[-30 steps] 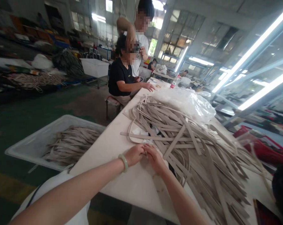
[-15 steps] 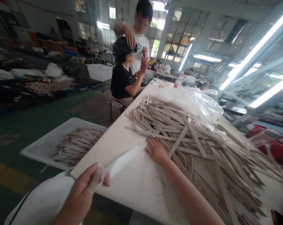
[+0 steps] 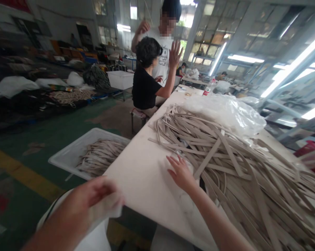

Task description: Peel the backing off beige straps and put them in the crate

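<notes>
My left hand (image 3: 91, 200) is at the lower left, shut on a soft white strip (image 3: 107, 206) that is bunched up and hangs past the table's near edge. My right hand (image 3: 181, 173) lies flat on the white table (image 3: 139, 177) with its fingers apart and holds nothing. It touches the near side of a large heap of flat beige strips (image 3: 225, 164). Some white material shows among the strips just past my fingertips.
A white plastic bin (image 3: 68, 161) of beige strips stands on the floor left of the table. A clear plastic bag (image 3: 225, 115) lies behind the heap. Beyond it, one person sits on a stool (image 3: 144, 78) and another stands (image 3: 160, 45). Bags and coiled cord lie at far left.
My hands were together over the table, then parted. The white strip, stretched out half a second ago, is now bunched in my left hand, which has moved back toward me. My right hand has stayed near the heap.
</notes>
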{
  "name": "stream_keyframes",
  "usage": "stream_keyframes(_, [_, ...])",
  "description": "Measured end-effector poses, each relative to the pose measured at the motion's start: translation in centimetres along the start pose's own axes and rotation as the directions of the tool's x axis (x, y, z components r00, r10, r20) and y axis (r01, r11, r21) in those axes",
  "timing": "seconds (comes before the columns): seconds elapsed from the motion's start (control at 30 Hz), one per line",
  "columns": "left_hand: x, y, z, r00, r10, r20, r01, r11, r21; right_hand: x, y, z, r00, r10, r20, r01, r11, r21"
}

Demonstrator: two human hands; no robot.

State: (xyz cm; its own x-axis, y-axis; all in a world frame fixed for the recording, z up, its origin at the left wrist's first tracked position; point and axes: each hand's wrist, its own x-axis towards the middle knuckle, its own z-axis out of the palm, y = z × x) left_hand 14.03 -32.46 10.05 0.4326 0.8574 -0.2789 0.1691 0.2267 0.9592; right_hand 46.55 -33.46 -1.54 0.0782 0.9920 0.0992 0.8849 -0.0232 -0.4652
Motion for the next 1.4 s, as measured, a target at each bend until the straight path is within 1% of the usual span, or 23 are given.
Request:
stream_keyframes(0.03, [0.9, 0.1, 1.3, 0.997, -0.009, 0.078, 0.009, 1.000, 0.000, -1.4, -1.4, 0.1, 1.000, -0.005, -0.016, 0.008, 0.979, 0.202])
stream_keyframes(0.07, [2.1, 0.2, 2.7, 0.987, -0.002, 0.160, 0.005, 1.000, -0.018, -2.9, -2.9, 0.3, 1.000, -0.007, -0.002, 0.007, 0.901, 0.435])
stream_keyframes(0.1, [3.5, 0.1, 4.2, 0.973, 0.012, 0.231, 0.000, 0.999, -0.055, -4.3, -4.3, 0.5, 0.999, -0.022, 0.050, -0.017, 0.743, 0.669])
stream_keyframes(0.13, [4.8, 0.0, 5.7, 0.957, 0.023, 0.288, 0.007, 0.995, -0.102, -5.6, -5.7, 0.8, 0.994, -0.039, 0.098, -0.063, 0.530, 0.846])
stream_keyframes(0.17, [6.0, -0.1, 7.1, 0.942, 0.032, 0.335, 0.020, 0.988, -0.153, -6.7, -6.9, 1.1, 0.991, -0.042, 0.125, -0.105, 0.325, 0.940])
stream_keyframes(0.2, [7.0, -0.3, 8.4, 0.927, 0.037, 0.373, 0.043, 0.978, -0.205, -7.5, -7.9, 1.4, 0.992, -0.015, 0.128, -0.124, 0.157, 0.980])
stream_keyframes(0.23, [7.7, -0.6, 9.4, 0.916, 0.036, 0.399, 0.074, 0.964, -0.256, -8.0, -8.7, 1.7, 0.992, 0.049, 0.119, -0.121, 0.043, 0.992])
stream_keyframes(0.27, [8.2, -0.8, 10.2, 0.909, 0.029, 0.417, 0.109, 0.946, -0.304, -8.3, -9.3, 1.9, 0.984, 0.143, 0.106, -0.105, -0.017, 0.994])
stream_keyframes(0.37, [8.8, -1.5, 11.3, 0.905, -0.028, 0.424, 0.217, 0.888, -0.406, -7.7, -9.4, 2.0, 0.902, 0.418, 0.112, -0.103, -0.044, 0.994])
stream_keyframes(0.43, [9.0, -1.8, 11.2, 0.908, -0.061, 0.415, 0.246, 0.878, -0.409, -7.0, -8.9, 1.8, 0.860, 0.484, 0.162, -0.160, -0.046, 0.986])
stream_keyframes(0.53, [9.6, -1.8, 10.4, 0.913, -0.076, 0.400, 0.242, 0.892, -0.382, -6.5, -8.2, 1.7, 0.854, 0.479, 0.205, -0.220, -0.024, 0.975])
stream_keyframes(0.67, [10.3, -1.4, 9.2, 0.905, -0.085, 0.418, 0.272, 0.870, -0.412, -6.7, -8.1, 2.3, 0.844, 0.474, 0.250, -0.280, -0.007, 0.960])
stream_keyframes(0.77, [10.9, -1.6, 9.0, 0.884, -0.075, 0.461, 0.250, 0.910, -0.331, -7.1, -7.9, 3.2, 0.829, 0.488, 0.273, -0.306, -0.013, 0.952])
stream_keyframes(0.83, [11.4, -2.1, 9.2, 0.880, -0.100, 0.464, 0.246, 0.932, -0.267, -7.2, -7.7, 3.7, 0.830, 0.498, 0.251, -0.285, -0.009, 0.959])
stream_keyframes(0.93, [12.3, -2.8, 9.5, 0.919, -0.136, 0.371, 0.216, 0.959, -0.183, -7.3, -7.3, 3.7, 0.830, 0.526, 0.185, -0.221, 0.007, 0.975])
stream_keyframes(1.0, [12.8, -3.0, 9.4, 0.963, -0.108, 0.248, 0.139, 0.984, -0.111, -7.3, -7.2, 3.4, 0.821, 0.551, 0.150, -0.187, 0.011, 0.982])
stream_keyframes(1.07, [13.2, -3.2, 9.0, 0.978, -0.091, 0.188, 0.098, 0.995, -0.028, -7.3, -7.1, 3.0, 0.807, 0.576, 0.134, -0.167, 0.004, 0.986])
stream_keyframes(1.13, [13.3, -3.2, 8.6, 0.951, -0.150, 0.269, 0.149, 0.989, 0.023, -7.3, -7.0, 2.7, 0.799, 0.586, 0.135, -0.163, -0.004, 0.987])
stream_keyframes(1.2, [13.1, -3.4, 8.6, 0.887, -0.209, 0.412, 0.213, 0.976, 0.035, -7.3, -7.1, 2.7, 0.801, 0.581, 0.141, -0.171, -0.003, 0.985])
stream_keyframes(1.23, [12.9, -3.5, 8.9, 0.863, -0.195, 0.466, 0.214, 0.977, 0.013, -7.4, -7.1, 2.7, 0.807, 0.573, 0.145, -0.178, 0.002, 0.984])
stream_keyframes(1.27, [12.7, -3.6, 9.2, 0.858, -0.149, 0.492, 0.188, 0.982, -0.031, -7.4, -7.2, 2.7, 0.814, 0.562, 0.149, -0.185, 0.008, 0.983])
stream_keyframes(1.33, [12.4, -4.0, 10.2, 0.888, -0.004, 0.459, 0.083, 0.985, -0.152, -7.6, -7.4, 2.9, 0.832, 0.531, 0.164, -0.205, 0.019, 0.979])
stream_keyframes(1.4, [12.1, -4.3, 11.1, 0.927, 0.079, 0.367, 0.013, 0.970, -0.242, -7.8, -7.6, 2.9, 0.849, 0.492, 0.191, -0.236, 0.029, 0.971])
